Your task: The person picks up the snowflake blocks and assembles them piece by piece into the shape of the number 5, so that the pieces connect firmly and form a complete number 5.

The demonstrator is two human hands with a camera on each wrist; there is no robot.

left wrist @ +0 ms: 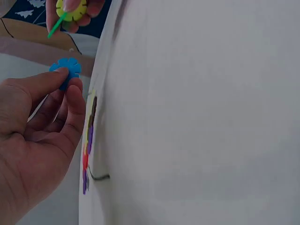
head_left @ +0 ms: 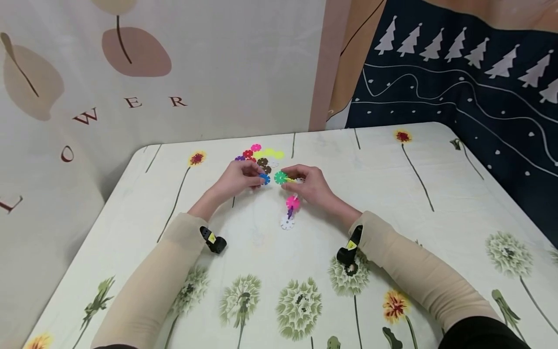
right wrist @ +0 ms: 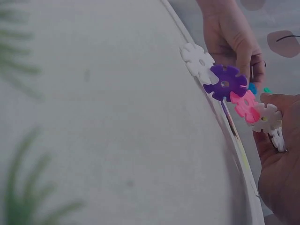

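Note:
Between thumb and fingers, my left hand pinches a blue flower-shaped notched disc. Just to its right, my right hand grips a chain of interlocked discs by its upper end. A green disc heads that chain, edge-on in the left wrist view, with a yellow disc joined to it. From the hand hang a white disc, a pink disc, a purple disc and an end white disc. A small gap separates the blue disc from the green one.
Behind the hands, loose discs lie on the flower-print tablecloth: pink, red, brown, yellow and purple. A printed curtain stands along the table's back edge, with a dark tree-print cloth at the right.

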